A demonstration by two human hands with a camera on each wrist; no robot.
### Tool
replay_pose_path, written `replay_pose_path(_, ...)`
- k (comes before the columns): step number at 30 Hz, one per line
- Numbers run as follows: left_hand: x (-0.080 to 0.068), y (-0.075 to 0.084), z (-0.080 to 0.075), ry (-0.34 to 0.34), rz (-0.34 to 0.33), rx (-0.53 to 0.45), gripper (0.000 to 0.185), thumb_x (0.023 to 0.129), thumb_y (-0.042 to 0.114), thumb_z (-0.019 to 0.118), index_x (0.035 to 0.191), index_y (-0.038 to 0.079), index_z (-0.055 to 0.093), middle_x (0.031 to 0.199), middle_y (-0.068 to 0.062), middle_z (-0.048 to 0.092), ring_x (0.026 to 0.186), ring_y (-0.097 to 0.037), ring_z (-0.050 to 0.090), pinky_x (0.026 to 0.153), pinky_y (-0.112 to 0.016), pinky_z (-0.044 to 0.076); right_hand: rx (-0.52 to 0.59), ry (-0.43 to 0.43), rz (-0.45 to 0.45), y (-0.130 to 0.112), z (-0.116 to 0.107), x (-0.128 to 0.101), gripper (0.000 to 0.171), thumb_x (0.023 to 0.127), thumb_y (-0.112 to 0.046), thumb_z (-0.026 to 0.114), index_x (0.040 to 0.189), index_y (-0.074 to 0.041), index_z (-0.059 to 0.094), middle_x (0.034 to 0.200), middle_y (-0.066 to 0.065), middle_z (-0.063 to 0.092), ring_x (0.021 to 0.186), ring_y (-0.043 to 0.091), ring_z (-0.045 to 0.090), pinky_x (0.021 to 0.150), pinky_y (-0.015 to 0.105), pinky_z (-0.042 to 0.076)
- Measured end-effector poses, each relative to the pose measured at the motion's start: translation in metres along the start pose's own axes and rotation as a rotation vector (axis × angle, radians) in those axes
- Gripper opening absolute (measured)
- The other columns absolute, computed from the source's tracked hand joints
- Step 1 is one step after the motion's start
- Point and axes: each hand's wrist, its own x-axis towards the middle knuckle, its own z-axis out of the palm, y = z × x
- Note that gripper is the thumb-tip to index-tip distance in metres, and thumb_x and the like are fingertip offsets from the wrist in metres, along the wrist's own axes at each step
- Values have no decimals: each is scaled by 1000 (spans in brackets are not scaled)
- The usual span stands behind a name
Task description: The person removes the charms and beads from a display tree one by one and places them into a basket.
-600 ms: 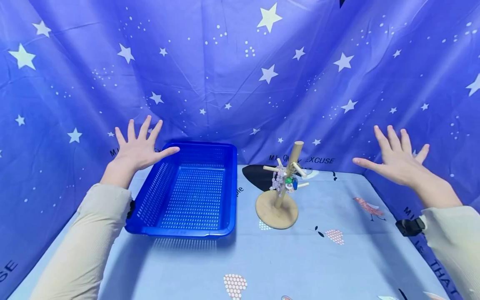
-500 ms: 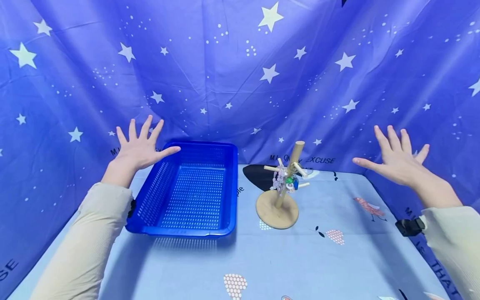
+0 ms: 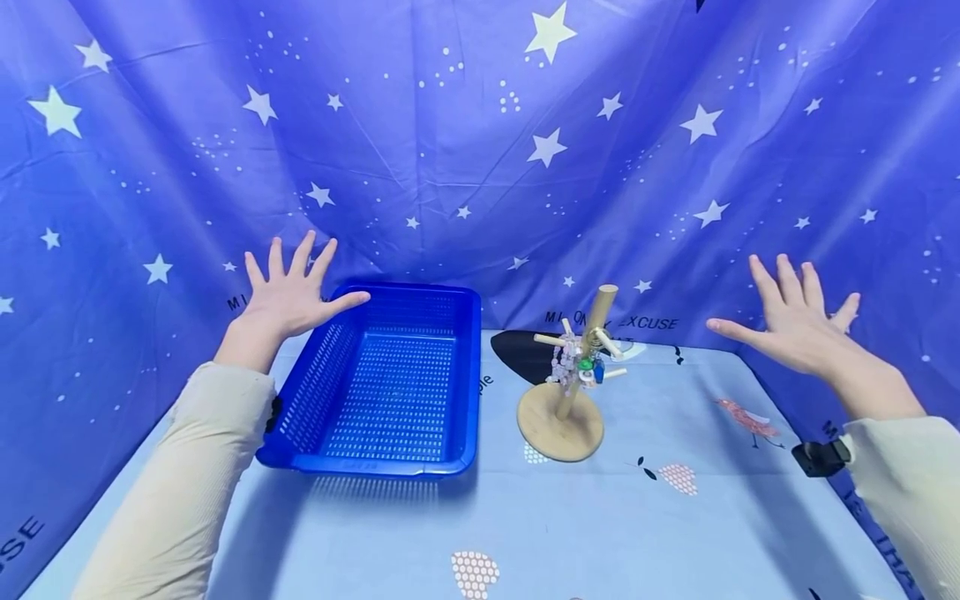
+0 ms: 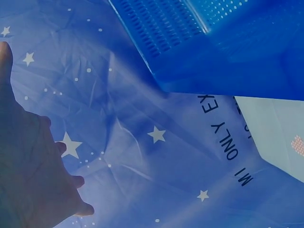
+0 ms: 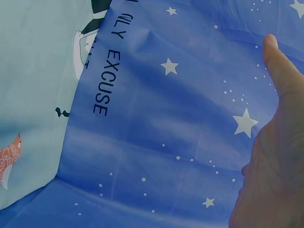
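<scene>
My left hand (image 3: 288, 296) is raised with fingers spread, near the left rim of a blue perforated plastic basket (image 3: 468, 400), and holds nothing. The left wrist view shows that hand (image 4: 33, 161) at its left edge and a corner of the basket (image 4: 190, 71) at the top. My right hand (image 3: 798, 325) is also up with spread fingers, holding nothing, well right of a wooden peg stand (image 3: 561, 421) with a round base. Beaded jewellery (image 3: 562, 362) hangs on its pegs: pale purple strands, plus green and blue pieces. In the right wrist view the right hand (image 5: 273, 142) fills the right edge.
A light blue printed cloth (image 3: 375, 542) covers the table. Purple-blue star-printed fabric (image 3: 450, 150) hangs behind and on both sides. The peg stand is right of the basket, a short distance apart. A black wrist device (image 3: 821, 457) sits at the right sleeve.
The head view has shifted slightly, so the basket and stand appear a little further right. The left hand also appears slightly further right. Both hands keep their spread pose.
</scene>
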Motion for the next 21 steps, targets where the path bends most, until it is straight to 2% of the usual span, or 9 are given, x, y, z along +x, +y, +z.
replay_pose_path(15,3,11,-5,11,18,1,106,83,88,32,161,26,-3,168,-15,-10,148,-55,-16,108,-78,-21,-4,2,-2,-1,-1,2,106,91,-69,48,157,-20,-19,159,29,-24,142,53,-31,91,89,-20)
replay_pose_path(21,3,16,-4,-11,21,-13,105,84,88,31,161,27,-5,168,-13,-11,148,-55,-16,109,-78,-19,1,-4,-11,-3,0,1,106,92,-69,48,157,-20,-19,160,29,-24,142,53,-31,90,89,-20)
